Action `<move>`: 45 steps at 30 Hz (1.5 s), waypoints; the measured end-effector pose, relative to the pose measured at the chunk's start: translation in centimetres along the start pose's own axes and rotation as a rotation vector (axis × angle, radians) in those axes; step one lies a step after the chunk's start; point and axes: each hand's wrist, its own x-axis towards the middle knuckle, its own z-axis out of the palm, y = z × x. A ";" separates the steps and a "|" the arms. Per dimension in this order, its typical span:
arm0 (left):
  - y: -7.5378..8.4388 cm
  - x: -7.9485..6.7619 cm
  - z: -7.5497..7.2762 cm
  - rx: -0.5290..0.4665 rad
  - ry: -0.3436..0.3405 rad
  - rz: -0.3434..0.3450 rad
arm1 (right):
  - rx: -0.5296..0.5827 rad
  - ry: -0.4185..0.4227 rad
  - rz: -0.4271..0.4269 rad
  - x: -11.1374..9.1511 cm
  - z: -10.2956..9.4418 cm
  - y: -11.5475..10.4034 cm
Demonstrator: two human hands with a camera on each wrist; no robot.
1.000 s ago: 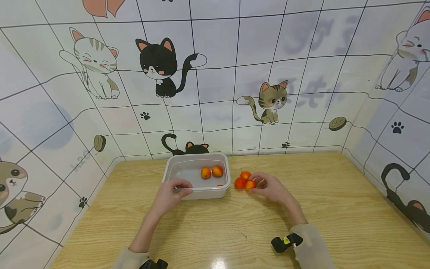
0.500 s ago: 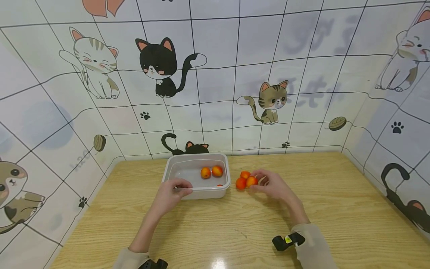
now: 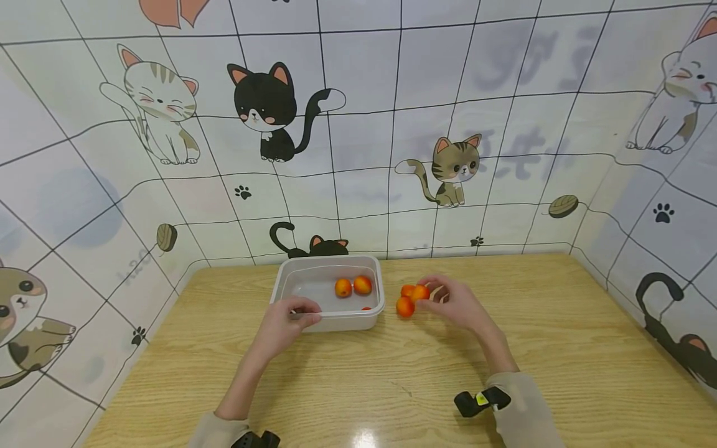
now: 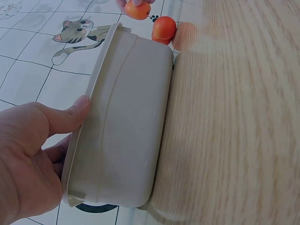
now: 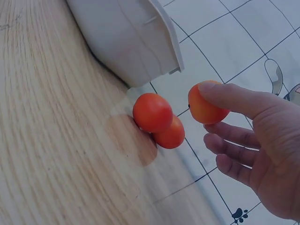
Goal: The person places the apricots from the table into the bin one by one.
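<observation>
I see L hand w/ fingers gripping an off-white rectangular plastic tub by rim, R hand w/ fingers pinching a roundish orange-red fruit over wood-grain tabletop, nr. two like fruits.

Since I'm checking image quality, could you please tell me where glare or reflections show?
Head: bright glare on the table, near the frame's bottom edge; left wrist: a faint orange reflection on the table beside the fruit resting there; right wrist: a stronger, reddish reflection beside that fruit.
</observation>
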 end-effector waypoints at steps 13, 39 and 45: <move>-0.1 0.1 0.0 0.001 0.003 -0.004 | 0.015 0.079 -0.024 0.3 0.2 -2.7; -0.2 0.1 -0.1 0.010 0.001 0.012 | 0.061 0.094 -0.224 1.2 3.5 -6.6; -0.1 0.1 0.0 0.005 -0.003 0.008 | 0.083 0.071 -0.250 1.2 4.5 -7.0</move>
